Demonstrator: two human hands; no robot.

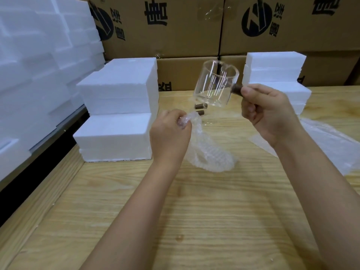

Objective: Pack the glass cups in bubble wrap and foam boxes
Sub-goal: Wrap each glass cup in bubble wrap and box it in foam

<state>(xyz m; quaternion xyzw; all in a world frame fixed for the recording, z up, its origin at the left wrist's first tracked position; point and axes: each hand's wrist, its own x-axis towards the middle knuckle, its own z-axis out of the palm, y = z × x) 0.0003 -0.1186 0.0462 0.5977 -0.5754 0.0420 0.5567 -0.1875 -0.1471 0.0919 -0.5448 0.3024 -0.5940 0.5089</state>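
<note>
A bare glass cup (216, 84) is gripped at its handle by the right hand (266, 112) and bubble wrap (208, 152) is pinched by the left hand (169, 133), so wrapping is judged not yet begun.

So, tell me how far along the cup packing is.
Done: nothing certain; the closed foam boxes may or may not hold cups. In hand: the right hand grips a bare glass cup by its handle, the left hand pinches a bubble wrap piece. Left: wrapping and boxing this cup, plus the unwrapped cups on the table behind it.
</note>
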